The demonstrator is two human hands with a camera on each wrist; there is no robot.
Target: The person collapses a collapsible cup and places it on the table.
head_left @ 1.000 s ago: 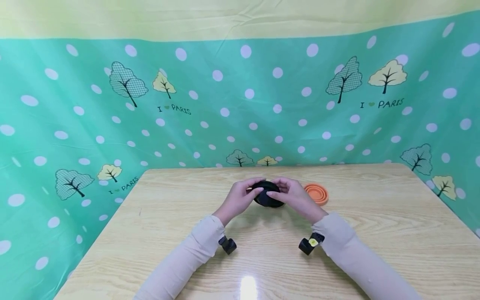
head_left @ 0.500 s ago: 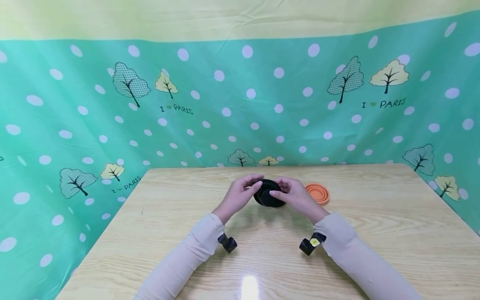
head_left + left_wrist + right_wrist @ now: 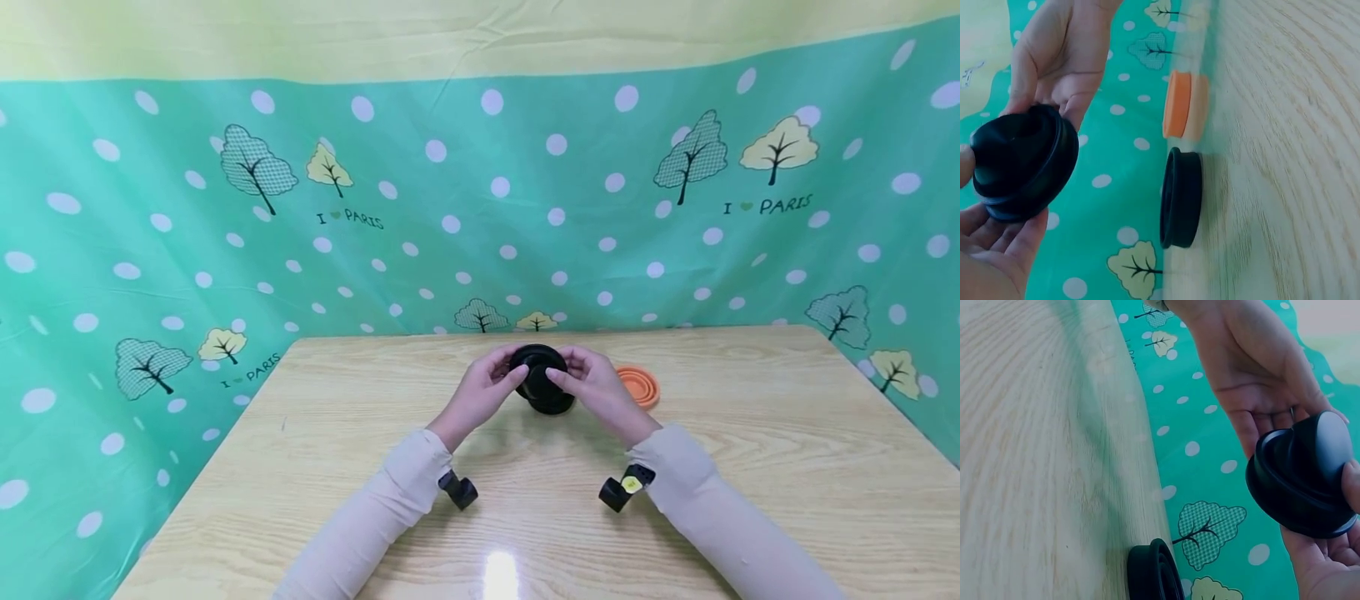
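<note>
Both hands hold a black collapsible cup (image 3: 534, 367) with stepped, rounded walls, tilted above the table. My left hand (image 3: 480, 392) grips its left side, thumb on the near face and fingers behind. My right hand (image 3: 598, 390) grips the right side the same way. In the left wrist view, the cup's middle looks pushed in and folded. Beneath it, a second round black piece (image 3: 1182, 199) with a raised rim lies flat on the table, partly covered by the held cup in the head view.
An orange collapsed cup (image 3: 639, 387) with concentric rings lies on the wooden table (image 3: 750, 467), just right of the right hand. A green dotted curtain (image 3: 420, 200) hangs behind the table's far edge.
The held black cup has risen slightly and tilted, with both hands moving up along with it. The black piece on the table now shows below it. The orange cup has stayed put.
</note>
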